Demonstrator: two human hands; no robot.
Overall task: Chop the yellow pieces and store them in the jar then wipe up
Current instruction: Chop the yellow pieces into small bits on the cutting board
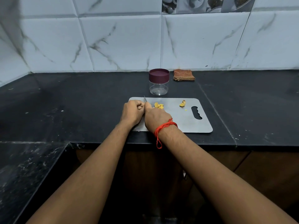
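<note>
i have both hands down at the near-left end of the flat grey cutting board (pixel 194 125), which lies on the black stone surface (pixel 80 102). my right hand (pixel 154 118), with the red thread bracelet (pixel 163 126) at its wrist, is wrapped round a small steel knife (pixel 145 99). only the thin blade tip shows beyond the knuckles, slanting away to the left. my left hand (pixel 132 112) sits touching the right, fingers curled under. i cannot tell whether a piece is pinned beneath them, because the hands hide that spot.

a little heap of chopped yellow pieces (pixel 158 105) lies on the board just beside the right hand. one larger yellow chunk with a brownish end (pixel 182 103) lies well apart from it, nearer the board's handle slot (pixel 196 112). i judge the chopping is partway through.

to do this step well, i want the left fingertips tucked back with the knuckles guiding the flat of the blade. short downward cuts with the tip low should stop slices skipping off onto the surface, and nudging each cut bit into the heap makes the later scoop easier. the clear plastic jar with the maroon lid (pixel 159 82) stands just behind the board, lid on and seemingly empty. the folded brown checked cloth (pixel 184 75) lies beside it by the wall. neither is needed yet.
</note>
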